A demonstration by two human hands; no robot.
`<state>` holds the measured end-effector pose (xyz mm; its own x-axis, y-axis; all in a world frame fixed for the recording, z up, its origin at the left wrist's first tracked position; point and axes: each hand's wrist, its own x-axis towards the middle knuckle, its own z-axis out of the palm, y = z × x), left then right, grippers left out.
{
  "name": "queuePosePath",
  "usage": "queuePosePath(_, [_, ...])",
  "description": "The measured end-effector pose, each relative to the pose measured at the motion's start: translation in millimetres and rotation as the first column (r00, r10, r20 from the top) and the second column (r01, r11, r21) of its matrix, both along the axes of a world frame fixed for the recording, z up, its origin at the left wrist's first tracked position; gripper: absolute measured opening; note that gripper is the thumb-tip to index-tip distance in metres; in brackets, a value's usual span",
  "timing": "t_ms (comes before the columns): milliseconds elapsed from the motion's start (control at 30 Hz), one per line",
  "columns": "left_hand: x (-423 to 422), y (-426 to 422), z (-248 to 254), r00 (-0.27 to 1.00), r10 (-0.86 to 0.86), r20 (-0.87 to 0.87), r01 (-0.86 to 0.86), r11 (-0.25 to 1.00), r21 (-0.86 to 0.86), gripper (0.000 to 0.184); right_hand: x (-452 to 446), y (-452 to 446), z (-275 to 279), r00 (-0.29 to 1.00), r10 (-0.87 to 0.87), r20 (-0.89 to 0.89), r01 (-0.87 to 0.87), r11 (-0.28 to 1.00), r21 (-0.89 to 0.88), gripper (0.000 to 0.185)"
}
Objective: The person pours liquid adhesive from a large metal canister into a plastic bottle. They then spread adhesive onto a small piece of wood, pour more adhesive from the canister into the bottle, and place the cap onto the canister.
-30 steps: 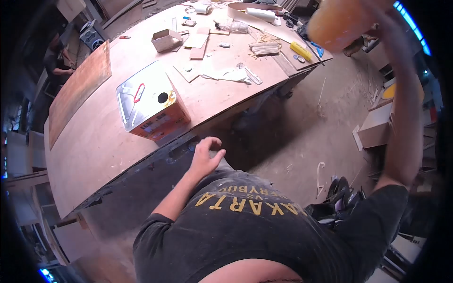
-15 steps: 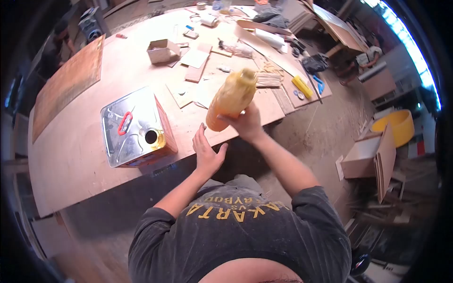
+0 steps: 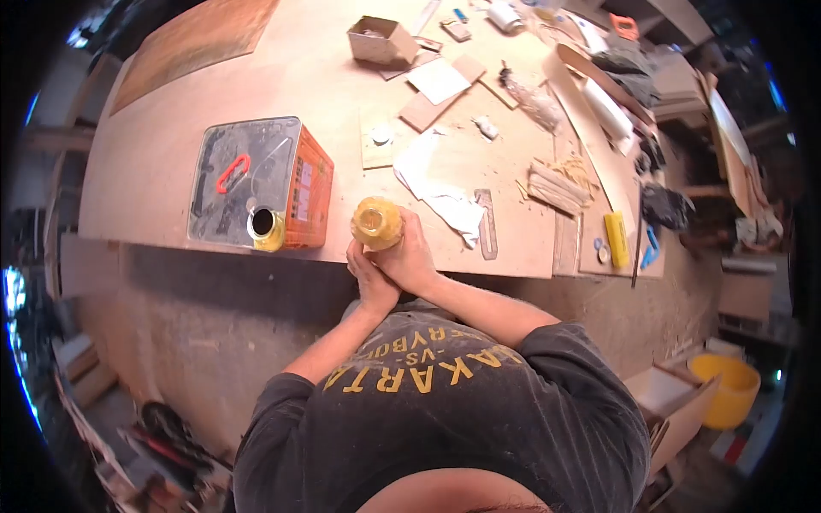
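A yellowish plastic bottle (image 3: 377,224) is between my two hands at the table's front edge, its round end facing up toward me. My right hand (image 3: 412,256) is wrapped round the bottle's right side. Below the bottle, my left hand (image 3: 373,282) presses against it and my right hand, with its fingers partly hidden. Left of the bottle stands a square tin (image 3: 313,192) with orange sides, a red handle (image 3: 233,173) and a round dark opening with yellow residue at its rim.
On the wooden table (image 3: 154,171) lie a white cloth (image 3: 436,192), a metal strip (image 3: 487,224), an open cardboard box (image 3: 382,43), wood pieces and a yellow tube (image 3: 616,239). A yellow round container (image 3: 723,391) is at the lower right.
The bottle has come down from the raised right hand to the table edge, and my left hand has closed in on it. The view has turned, so the table appears shifted.
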<state>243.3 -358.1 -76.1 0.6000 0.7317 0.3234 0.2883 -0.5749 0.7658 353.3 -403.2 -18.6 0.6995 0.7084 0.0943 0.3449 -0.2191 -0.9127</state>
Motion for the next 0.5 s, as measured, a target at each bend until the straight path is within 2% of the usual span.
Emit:
queuePosePath(33, [3.1,-4.1,4.7,0.999,0.031,0.026,-0.031,0.999,-0.023,0.095,10.5,-10.2,-0.9,0.989,0.131,-0.064,-0.127,0.99,0.057,0.095])
queuePosePath(133, [3.7,-17.6,9.3,0.988,0.142,-0.061,-0.146,0.988,-0.058,0.095,35.2,-31.0,-7.9,0.932,0.36,-0.032,-0.351,0.923,0.16,0.103])
queuePosePath(233, [17.5,-22.5,26.7,0.985,0.167,-0.05,-0.172,0.977,-0.122,0.094,63.9,-46.0,-10.3,0.836,0.548,0.026,-0.544,0.822,0.172,0.105])
queuePosePath(267, [21.2,-23.2,26.8,0.982,0.185,-0.048,-0.19,0.97,-0.153,0.094,75.0,-47.1,-16.9,0.792,0.611,-0.01,-0.599,0.78,0.18,0.104])
queuePosePath(300, [23.3,-22.8,20.8,0.969,0.23,-0.094,-0.243,0.953,-0.18,0.084,86.5,-47.2,-26.3,0.743,0.667,-0.045,-0.649,0.736,0.189,0.102])
queuePosePath(400, [38.6,-30.0,36.0,0.913,0.38,-0.146,-0.395,0.914,-0.093,0.071,118.5,-48.5,-22.1,0.625,0.754,-0.201,-0.715,0.656,0.242,0.091])
queuePosePath(433, [42.7,-27.0,40.7,0.919,0.379,-0.104,-0.391,0.91,-0.14,0.062,128.5,-47.3,-18.8,0.589,0.77,-0.243,-0.716,0.637,0.286,0.088])
queuePosePath(467, [42.0,-24.7,34.8,0.916,0.381,-0.128,-0.397,0.907,-0.139,0.063,139.2,-45.3,-18.8,0.551,0.785,-0.283,-0.713,0.619,0.328,0.086])
queuePosePath(500, [38.8,-22.7,25.3,0.912,0.381,-0.152,-0.402,0.905,-0.138,0.063,152.9,-39.7,-27.3,0.588,0.783,-0.201,-0.725,0.621,0.297,0.081])
